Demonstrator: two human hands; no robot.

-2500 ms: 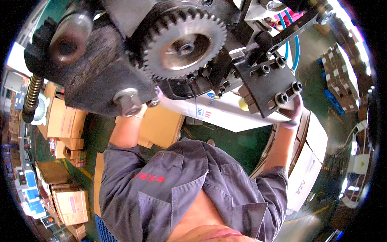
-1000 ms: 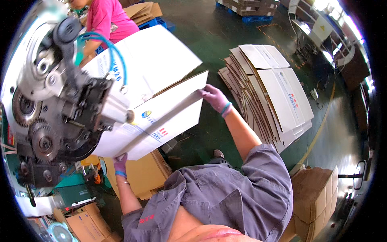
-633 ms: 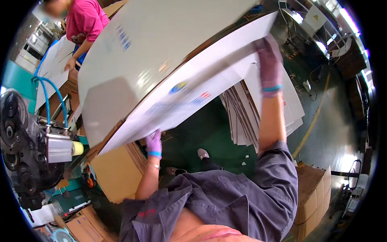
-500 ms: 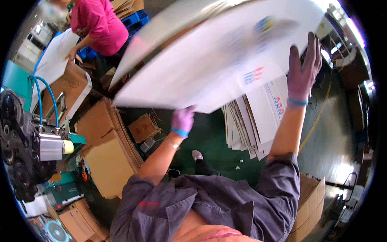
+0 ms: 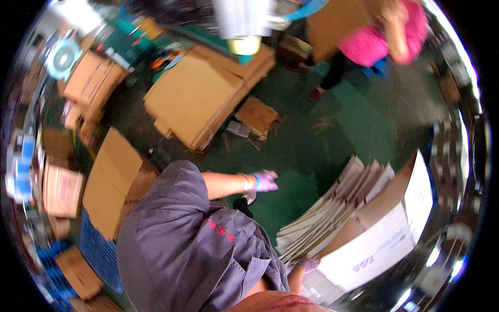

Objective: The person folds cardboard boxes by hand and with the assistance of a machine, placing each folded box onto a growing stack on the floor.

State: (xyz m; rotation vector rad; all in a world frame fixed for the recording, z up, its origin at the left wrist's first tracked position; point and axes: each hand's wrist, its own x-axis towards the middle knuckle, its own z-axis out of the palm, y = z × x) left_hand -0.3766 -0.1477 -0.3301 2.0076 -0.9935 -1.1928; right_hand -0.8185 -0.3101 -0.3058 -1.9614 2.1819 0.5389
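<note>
My left hand, in a purple glove with a blue cuff band, reaches out over the green floor. Its fingers are stretched out and it holds nothing. At the lower right, my right hand, also gloved, is closed at the near edge of a white cardboard sheet; part of its grip is hidden. This folded sheet stands on edge, its brown inner face showing. Right beside it a stack of white cardboard sheets leans in a slanting row.
A pile of flat brown cardboard lies ahead, under a machine's silver cylinder. A person in pink stands at the far right. Brown cartons and a blue pallet are at the left. A small cardboard piece lies on the floor.
The view has swung left. The white sheet, earlier held up in front with both hands, is now low at the right beside the stack. My left hand has come off it.
</note>
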